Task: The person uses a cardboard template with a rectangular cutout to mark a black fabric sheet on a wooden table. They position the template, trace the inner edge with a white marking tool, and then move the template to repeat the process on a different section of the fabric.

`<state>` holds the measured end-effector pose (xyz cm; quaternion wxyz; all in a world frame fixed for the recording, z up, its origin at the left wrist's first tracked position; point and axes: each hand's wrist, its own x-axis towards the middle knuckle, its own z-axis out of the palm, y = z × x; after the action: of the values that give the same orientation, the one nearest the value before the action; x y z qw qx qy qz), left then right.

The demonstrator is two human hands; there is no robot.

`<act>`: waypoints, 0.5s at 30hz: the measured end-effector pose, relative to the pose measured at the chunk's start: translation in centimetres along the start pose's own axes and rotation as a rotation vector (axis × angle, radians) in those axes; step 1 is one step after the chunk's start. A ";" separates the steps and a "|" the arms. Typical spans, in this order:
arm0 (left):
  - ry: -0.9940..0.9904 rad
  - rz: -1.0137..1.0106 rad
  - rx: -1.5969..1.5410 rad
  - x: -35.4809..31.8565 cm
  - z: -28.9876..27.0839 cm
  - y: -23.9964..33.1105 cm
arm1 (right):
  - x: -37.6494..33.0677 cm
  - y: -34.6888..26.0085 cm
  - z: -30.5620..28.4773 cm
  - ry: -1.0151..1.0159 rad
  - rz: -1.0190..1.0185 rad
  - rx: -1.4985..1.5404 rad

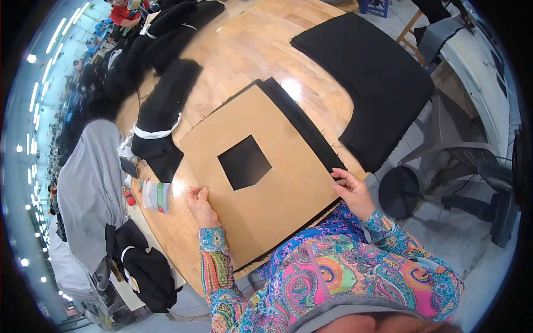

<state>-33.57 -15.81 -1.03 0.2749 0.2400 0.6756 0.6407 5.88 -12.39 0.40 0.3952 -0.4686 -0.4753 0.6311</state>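
One brown card [277,191] with one hole [244,162] lies on black cloth [298,123], near middle; two hands flank it: the left hand [201,207] half curled at its left edge, the right hand [355,193] bent at its right; I can't tell if either pinches; lining up seems in hand; even edges seem needed next; one wide black piece [377,83] lies far right.

The 2 hands, 1 left hand [202,207] and 1 right hand [355,195], flank 1 brown board [288,166] with 1 cutout [244,162]. Beyond the right hand shows 1 black fabric shape [372,83]. Leftward of the left hand are 1 clear packet [156,197], 1 grey cloth [91,177] and 2 white-tied black bundles, 1 upper bundle [166,100] and 1 lower bundle [152,277].
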 end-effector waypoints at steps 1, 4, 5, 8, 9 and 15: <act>0.007 -0.012 0.016 0.0 0.1 -0.2 | -0.1 0.1 0.0 0.012 -0.019 -0.064; 0.001 -0.035 0.041 0.2 0.5 -0.5 | -0.6 -0.7 0.3 0.078 -0.436 -0.694; -0.001 -0.043 0.046 0.4 0.8 -0.5 | -0.8 -0.7 0.5 0.087 -0.601 -0.877; -0.003 -0.054 0.062 0.7 1.3 -0.2 | -0.6 -0.3 1.3 -0.223 -0.640 -0.917; -0.006 -0.052 0.061 0.8 1.3 -0.2 | -0.6 -0.1 1.6 -0.321 -0.646 -0.924; -0.011 -0.050 0.067 1.5 1.1 -0.4 | 0.1 0.4 2.6 -0.549 -0.590 -0.979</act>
<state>-33.91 -13.96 -1.52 0.2867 0.2355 0.7008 0.6093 3.31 -13.03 0.30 0.1561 -0.2655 -0.9020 0.3025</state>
